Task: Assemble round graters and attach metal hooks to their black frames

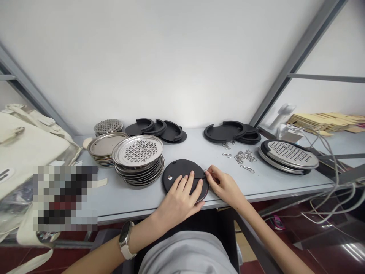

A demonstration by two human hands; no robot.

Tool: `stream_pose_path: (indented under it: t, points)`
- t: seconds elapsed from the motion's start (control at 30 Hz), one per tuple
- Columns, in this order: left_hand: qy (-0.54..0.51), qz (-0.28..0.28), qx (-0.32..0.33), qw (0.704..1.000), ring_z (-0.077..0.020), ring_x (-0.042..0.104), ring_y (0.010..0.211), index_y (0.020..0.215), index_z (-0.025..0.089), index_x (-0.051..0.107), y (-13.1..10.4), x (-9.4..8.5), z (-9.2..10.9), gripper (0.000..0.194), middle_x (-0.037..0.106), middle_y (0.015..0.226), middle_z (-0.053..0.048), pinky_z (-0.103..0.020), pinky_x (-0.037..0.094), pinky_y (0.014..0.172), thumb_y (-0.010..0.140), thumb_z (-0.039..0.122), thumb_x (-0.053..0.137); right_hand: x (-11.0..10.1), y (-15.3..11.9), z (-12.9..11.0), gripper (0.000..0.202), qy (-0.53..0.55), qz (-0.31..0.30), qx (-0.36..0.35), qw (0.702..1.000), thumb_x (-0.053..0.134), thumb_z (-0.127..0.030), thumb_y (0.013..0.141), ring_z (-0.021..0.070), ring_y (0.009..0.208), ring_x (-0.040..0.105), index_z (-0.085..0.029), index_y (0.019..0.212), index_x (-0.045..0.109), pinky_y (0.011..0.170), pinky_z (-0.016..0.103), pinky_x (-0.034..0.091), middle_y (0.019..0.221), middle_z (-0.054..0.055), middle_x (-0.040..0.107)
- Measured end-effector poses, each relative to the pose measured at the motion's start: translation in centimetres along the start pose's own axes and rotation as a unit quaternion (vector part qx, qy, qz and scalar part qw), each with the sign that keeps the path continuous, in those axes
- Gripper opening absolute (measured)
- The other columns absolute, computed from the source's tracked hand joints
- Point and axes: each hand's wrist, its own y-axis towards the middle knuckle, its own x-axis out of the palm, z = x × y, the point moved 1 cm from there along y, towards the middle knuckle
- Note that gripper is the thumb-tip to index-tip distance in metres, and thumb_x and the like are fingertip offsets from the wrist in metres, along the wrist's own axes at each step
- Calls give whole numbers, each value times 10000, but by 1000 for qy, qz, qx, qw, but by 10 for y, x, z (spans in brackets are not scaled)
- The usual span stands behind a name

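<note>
Grey worktop point(265, 186) is spread with round parts, and close to its front edge a black disc point(179, 167) is set flat. It is covered in part by the left hand point(182, 194), which is laid open with fingers spread, apparently so that the disc cannot slide. At the disc's right edge, thumb and forefinger of the right hand point(225, 186) are closed in a pinch on a small metal piece point(205, 171), too covered to be identified. A watch point(124, 233) is worn on the left wrist. Dark print is carried by a white tag point(6, 174) on the pale bag point(28, 140) at the left, but it cannot be read. Beside the disc, steel grater plates point(142, 150) are stacked, probably to save space; metal clips point(243, 156) are scattered within easy reach of the right hand. Farther back, black holders point(225, 132) are overlapped before the white wall point(182, 57); no brand can be made out.
</note>
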Motion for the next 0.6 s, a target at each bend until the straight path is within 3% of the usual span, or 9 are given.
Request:
stream_pose_path:
  t: [0.6]
  points:
    - [8, -7, 6, 1000, -292, 541, 1173, 1342, 110, 454, 1, -2, 0, 520, 472, 1372, -211, -409, 388, 1007, 952, 452, 413, -1, 2, -1, 276, -63, -5, -10, 998, 325, -346, 963, 127, 455, 439, -227, 727, 406, 521, 236, 300, 534, -48, 444]
